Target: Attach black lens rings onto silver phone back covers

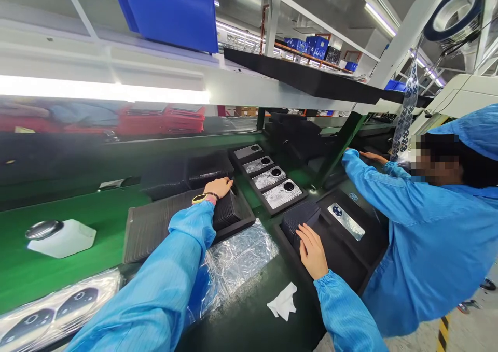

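My left hand (220, 187) reaches over a row of thin black panels (227, 213) standing on edge in a black tray (246, 213). Its fingers curl down at the panels' far edge, and the fingertips are partly hidden. My right hand (312, 251) lies with stretched fingers against a block of stacked black panels (298, 218). That block sits at the left end of a second black tray (360, 269). In this tray, farther right, lies a silvery phone back cover (345, 221) with a dark round camera area.
A narrow black tray (267, 207) holds several phone back covers (282, 193). Clear plastic film (241, 253) and a crumpled white tissue (284, 301) lie nearby. A white bottle (64, 238) rests on the green mat (112, 222). At right, a co-worker in blue (431, 238) stands close.
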Action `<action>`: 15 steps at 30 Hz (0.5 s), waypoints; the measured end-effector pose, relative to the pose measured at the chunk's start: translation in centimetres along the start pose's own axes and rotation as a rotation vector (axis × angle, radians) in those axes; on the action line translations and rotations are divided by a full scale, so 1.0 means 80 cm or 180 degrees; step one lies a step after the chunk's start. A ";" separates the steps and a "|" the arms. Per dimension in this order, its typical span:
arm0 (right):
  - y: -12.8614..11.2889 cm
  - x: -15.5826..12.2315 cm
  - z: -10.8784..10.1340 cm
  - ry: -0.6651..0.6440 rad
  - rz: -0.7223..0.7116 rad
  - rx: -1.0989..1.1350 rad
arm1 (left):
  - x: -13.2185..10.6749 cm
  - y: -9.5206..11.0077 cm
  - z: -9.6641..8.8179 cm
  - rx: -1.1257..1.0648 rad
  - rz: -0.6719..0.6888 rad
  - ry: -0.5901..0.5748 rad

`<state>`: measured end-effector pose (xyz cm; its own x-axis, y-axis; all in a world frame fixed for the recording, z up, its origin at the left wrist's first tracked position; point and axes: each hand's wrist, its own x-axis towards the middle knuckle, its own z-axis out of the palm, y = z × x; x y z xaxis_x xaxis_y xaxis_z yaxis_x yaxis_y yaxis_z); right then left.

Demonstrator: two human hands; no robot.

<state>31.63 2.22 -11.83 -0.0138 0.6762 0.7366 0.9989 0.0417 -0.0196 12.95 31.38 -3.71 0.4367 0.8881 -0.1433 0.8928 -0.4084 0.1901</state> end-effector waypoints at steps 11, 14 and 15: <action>-0.002 0.000 0.000 0.0114 0.0063 -0.0159 | 0.000 0.000 0.001 -0.0134 -0.0050 0.0037; -0.003 0.001 -0.004 0.0258 0.0094 -0.0258 | -0.001 0.000 0.001 -0.0232 -0.0048 0.0102; -0.003 0.001 -0.006 0.0270 0.0076 -0.0303 | -0.002 0.000 0.001 -0.0277 -0.0041 0.0144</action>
<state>31.41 1.97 -11.44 0.0099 0.6113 0.7913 0.9986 -0.0466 0.0235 12.90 31.23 -3.79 0.4181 0.9026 -0.1028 0.8845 -0.3787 0.2727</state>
